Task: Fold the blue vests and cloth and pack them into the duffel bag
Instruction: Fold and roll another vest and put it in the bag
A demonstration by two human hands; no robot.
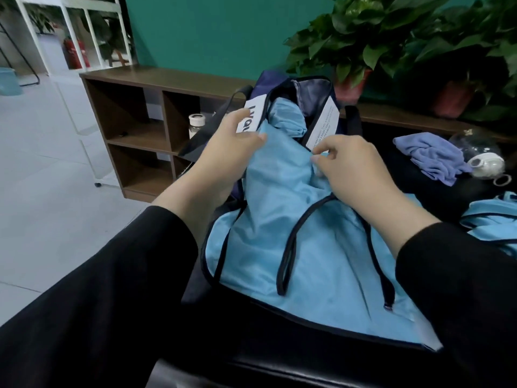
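While both hands feed the blue vest (293, 219) at frame centre into the duffel bag (296, 88), left hand (232, 147) and right hand (352, 166) pinch its top edge; loosely bunched, it may jam or spill out.

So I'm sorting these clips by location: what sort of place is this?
Probably an office or lobby, not a home: a red fire extinguisher, an open wooden shelf unit along a teal wall, and potted plants.
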